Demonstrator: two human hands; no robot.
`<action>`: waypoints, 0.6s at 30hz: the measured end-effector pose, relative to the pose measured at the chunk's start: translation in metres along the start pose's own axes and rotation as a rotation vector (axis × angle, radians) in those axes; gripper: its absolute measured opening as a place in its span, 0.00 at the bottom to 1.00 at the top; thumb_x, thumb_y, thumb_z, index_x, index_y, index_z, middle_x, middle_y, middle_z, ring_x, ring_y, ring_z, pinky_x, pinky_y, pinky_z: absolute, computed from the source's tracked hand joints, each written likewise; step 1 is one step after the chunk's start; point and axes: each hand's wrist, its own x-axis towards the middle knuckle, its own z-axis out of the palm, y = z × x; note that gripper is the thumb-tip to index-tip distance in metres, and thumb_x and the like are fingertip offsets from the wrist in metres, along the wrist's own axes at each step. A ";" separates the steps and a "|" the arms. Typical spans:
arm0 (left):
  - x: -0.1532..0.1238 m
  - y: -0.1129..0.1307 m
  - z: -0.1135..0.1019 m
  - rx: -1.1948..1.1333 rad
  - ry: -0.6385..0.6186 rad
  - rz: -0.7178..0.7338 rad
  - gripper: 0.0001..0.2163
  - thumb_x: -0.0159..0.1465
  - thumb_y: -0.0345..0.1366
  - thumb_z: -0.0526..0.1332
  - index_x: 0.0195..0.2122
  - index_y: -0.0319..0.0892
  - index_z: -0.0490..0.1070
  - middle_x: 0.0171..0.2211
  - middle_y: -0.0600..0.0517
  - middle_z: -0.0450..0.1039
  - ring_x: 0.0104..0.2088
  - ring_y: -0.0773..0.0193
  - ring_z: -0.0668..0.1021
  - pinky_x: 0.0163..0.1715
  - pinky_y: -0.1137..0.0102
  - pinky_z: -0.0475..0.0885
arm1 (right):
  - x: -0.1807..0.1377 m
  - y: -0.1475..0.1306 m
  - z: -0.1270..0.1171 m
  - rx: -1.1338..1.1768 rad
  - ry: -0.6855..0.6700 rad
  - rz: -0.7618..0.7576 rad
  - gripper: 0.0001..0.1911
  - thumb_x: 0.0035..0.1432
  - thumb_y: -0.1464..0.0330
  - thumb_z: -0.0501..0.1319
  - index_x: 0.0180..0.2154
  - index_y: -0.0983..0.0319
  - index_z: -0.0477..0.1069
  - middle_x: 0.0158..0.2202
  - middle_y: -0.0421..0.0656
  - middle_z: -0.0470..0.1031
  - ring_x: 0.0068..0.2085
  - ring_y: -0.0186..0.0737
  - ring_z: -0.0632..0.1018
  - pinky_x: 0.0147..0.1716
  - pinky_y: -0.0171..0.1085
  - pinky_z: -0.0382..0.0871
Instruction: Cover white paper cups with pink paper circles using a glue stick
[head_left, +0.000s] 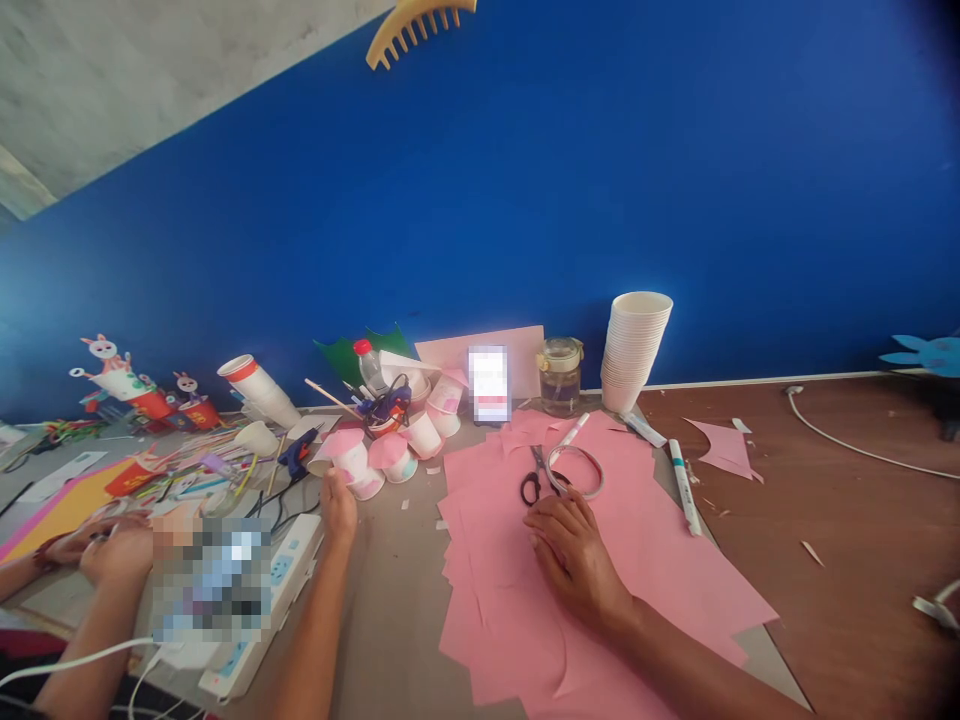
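Unfortunately, print on the white marker (pixel 685 490) is too small to read, and the phone (pixel 489 385) screen is blurred; the right hand (pixel 574 560) curls loosely over pink paper (pixel 495 600) on the desk (pixel 397 620), fingertips by the tape roll (pixel 598 468) and scissors (pixel 537 460), whether pinching anything I cannot tell; the left hand (pixel 340 512) is at the pink-topped cups (pixel 352 455), its grip likewise unclear.

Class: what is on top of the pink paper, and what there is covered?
On the pink paper lie scissors, a pale ring and a white stick. The right hand covers part of it; anything beneath that hand is hidden.
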 end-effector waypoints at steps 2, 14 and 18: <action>0.002 -0.001 -0.001 -0.006 0.042 -0.040 0.21 0.63 0.53 0.49 0.37 0.40 0.69 0.37 0.45 0.72 0.45 0.53 0.72 0.48 0.59 0.65 | 0.001 -0.001 0.000 0.002 0.017 -0.001 0.11 0.57 0.76 0.52 0.39 0.59 0.68 0.36 0.43 0.74 0.41 0.44 0.74 0.54 0.54 0.56; 0.051 0.004 -0.002 -0.293 0.087 -0.326 0.17 0.62 0.49 0.52 0.41 0.40 0.67 0.27 0.52 0.69 0.26 0.65 0.73 0.26 0.71 0.69 | 0.001 0.001 0.000 0.025 0.016 0.019 0.09 0.60 0.74 0.51 0.39 0.59 0.68 0.36 0.45 0.73 0.41 0.44 0.74 0.50 0.53 0.59; 0.066 0.010 -0.002 -0.350 0.085 -0.387 0.13 0.65 0.42 0.54 0.37 0.37 0.70 0.28 0.49 0.70 0.26 0.64 0.73 0.24 0.69 0.70 | 0.001 0.002 0.001 0.025 0.022 0.022 0.10 0.59 0.74 0.51 0.39 0.59 0.68 0.36 0.45 0.74 0.41 0.44 0.74 0.49 0.53 0.60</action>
